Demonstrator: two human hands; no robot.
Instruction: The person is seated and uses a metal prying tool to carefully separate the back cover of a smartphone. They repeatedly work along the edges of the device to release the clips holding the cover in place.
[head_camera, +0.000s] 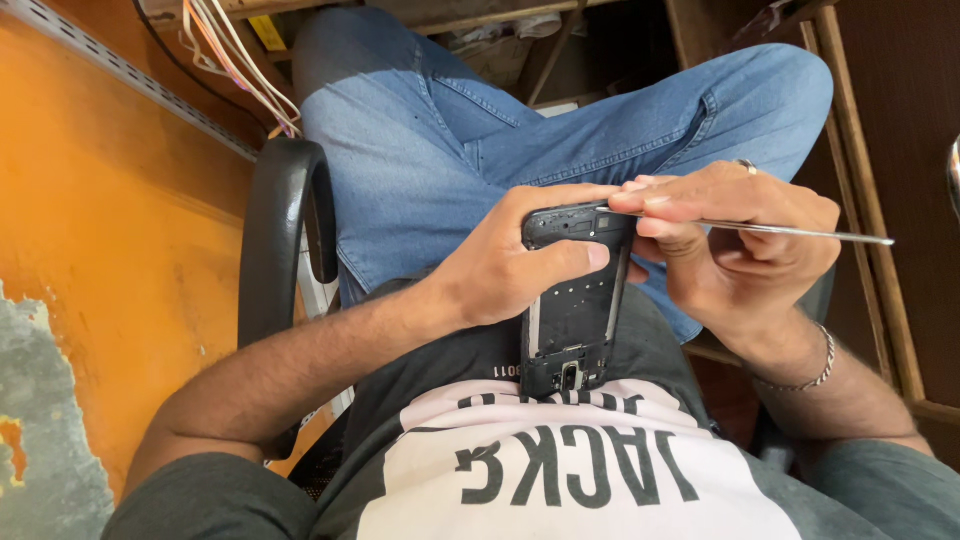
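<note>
A person's left hand (505, 270) wraps around an opened phone frame (575, 300), thumb pressed across its upper face and fingers curled behind, holding it upright over the lap and against the belly. The right hand (725, 240), a ring on one finger and a chain bracelet (815, 375) at the wrist, pinches a thin metal pick tool (800, 231) between thumb and fingertips — its working end meets the top edge of the frame, its long shaft running out to the right. Both hands are closed on what they hold. The frame appears light, thin and stiff, a black shell with bare inner panels and a small port at the bottom; it looks fragile at the corners and along the narrow side rails, so the long edges, where the left hand already clamps it, seem the safest place to grip. The slim tool looks slippery and likely to skid off smooth plastic. Around the hands: blue jeans (430, 150), a black-and-white printed shirt (560, 470), a black chair armrest (285, 230) — and an orange wall (100, 250) with loose wires (235, 60) at upper left.
</note>
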